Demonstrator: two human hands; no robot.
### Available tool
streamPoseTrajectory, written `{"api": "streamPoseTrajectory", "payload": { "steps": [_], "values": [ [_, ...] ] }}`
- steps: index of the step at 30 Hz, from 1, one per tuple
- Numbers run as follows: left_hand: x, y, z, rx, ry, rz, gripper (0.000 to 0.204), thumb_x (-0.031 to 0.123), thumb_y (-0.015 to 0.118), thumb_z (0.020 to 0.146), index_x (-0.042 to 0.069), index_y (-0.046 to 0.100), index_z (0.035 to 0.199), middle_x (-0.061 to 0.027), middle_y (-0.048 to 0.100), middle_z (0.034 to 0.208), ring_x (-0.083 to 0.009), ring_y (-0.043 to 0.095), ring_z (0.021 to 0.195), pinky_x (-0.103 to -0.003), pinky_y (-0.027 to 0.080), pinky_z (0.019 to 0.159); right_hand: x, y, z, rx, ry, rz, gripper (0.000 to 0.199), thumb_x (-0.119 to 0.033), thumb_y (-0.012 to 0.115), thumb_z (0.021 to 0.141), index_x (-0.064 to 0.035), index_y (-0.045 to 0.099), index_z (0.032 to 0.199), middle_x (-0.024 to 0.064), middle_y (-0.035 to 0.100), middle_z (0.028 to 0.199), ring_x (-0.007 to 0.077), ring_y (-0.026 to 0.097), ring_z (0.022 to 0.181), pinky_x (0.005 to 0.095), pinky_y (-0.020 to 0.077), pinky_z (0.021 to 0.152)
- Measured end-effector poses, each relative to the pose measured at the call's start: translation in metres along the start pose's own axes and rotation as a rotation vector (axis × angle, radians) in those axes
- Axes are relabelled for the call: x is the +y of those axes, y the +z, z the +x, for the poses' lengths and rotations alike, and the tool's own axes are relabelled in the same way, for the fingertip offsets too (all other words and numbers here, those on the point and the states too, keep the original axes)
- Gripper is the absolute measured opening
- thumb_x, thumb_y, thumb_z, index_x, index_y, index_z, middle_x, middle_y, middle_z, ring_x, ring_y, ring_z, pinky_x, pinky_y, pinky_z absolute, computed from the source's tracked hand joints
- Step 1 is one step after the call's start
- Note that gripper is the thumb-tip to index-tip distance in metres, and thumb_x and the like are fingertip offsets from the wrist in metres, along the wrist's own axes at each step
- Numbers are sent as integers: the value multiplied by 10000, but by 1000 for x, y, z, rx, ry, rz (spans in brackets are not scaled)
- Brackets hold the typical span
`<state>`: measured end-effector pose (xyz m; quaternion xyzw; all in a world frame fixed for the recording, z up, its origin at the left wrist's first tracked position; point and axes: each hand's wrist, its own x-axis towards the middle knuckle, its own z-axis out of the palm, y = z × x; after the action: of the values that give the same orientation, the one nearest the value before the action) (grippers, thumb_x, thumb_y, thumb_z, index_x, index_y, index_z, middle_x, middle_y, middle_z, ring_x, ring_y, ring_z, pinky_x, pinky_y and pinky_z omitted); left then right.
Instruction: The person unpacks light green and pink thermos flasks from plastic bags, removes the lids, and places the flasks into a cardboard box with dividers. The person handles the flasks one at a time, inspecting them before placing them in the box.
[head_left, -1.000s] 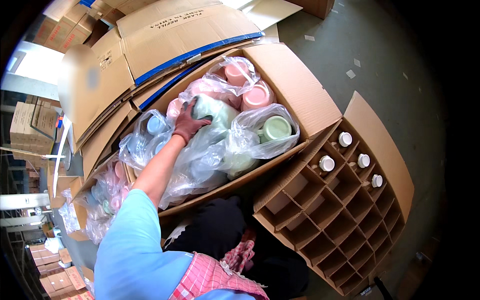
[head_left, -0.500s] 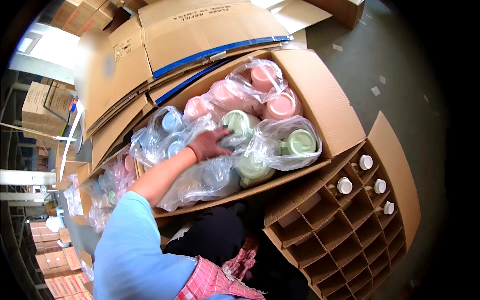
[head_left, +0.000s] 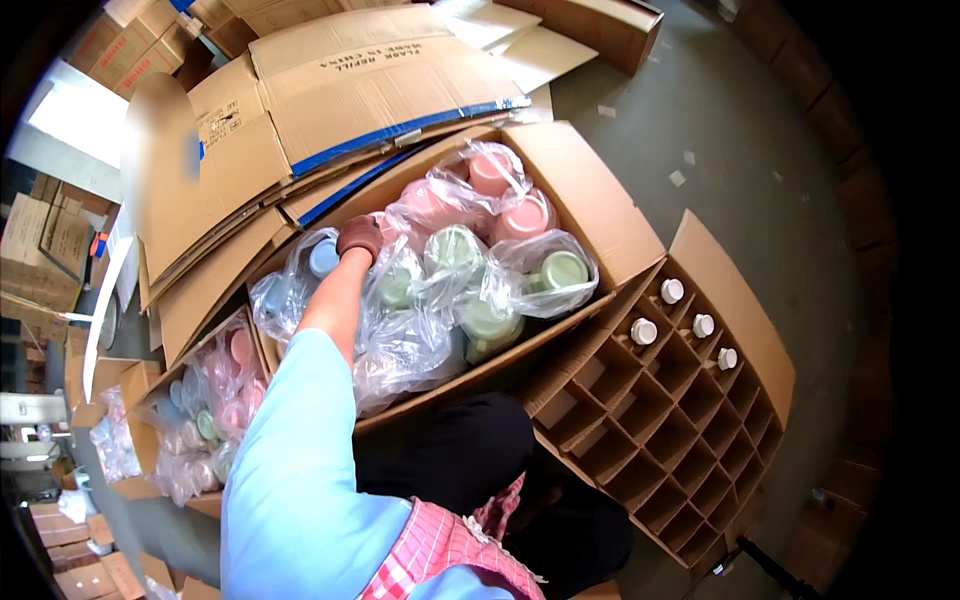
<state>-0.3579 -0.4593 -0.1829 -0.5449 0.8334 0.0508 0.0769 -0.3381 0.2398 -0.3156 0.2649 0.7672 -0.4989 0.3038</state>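
Note:
My left hand, in a dark red glove, reaches to the far side of an open carton. Its fingers look curled down, with their tips hidden, between a bagged blue cup and bagged pink cups. What it grips, if anything, cannot be made out. Green cups in clear plastic bags lie right of my forearm; one green cup shows a handle. Crumpled clear plastic covers the near part of the carton. My right hand is out of the picture.
At the right stands a divided carton with several white-capped items in its cells. Flattened cardboard sheets are stacked beyond the cup carton. Another carton of bagged pink, blue and green cups stands at the left.
My left hand has moved from the green cups in the middle to the far left, beside the blue and pink cups. The whole view has shifted somewhat.

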Motion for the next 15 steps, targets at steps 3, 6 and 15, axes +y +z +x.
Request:
{"api": "streamPoseTrajectory", "payload": {
  "steps": [3,6,15],
  "values": [
    [-18,-6,22,131,-114,-493,256,260,549,827,126,672,1007,-141,645,1047,-293,625,969,-385,496,838,27,-24,-36,37,60,53,350,-328,565,868,8,652,909,59,632,883,183,571,783,353,478,715],
    [-69,-24,34,12,-83,-1440,162,81,564,781,92,681,892,-150,669,840,-271,649,784,-345,523,714,34,-56,-66,53,110,123,357,-333,562,870,10,651,910,59,630,886,183,569,787,354,477,718],
    [-6,-278,-182,-483,1039,-1987,285,209,548,841,-31,590,988,-120,609,958,-222,585,878,-321,479,796,-246,-59,-103,-175,-626,455,400,-347,481,939,-36,558,1179,86,600,1115,210,562,1009,347,438,906]
  ]
}}
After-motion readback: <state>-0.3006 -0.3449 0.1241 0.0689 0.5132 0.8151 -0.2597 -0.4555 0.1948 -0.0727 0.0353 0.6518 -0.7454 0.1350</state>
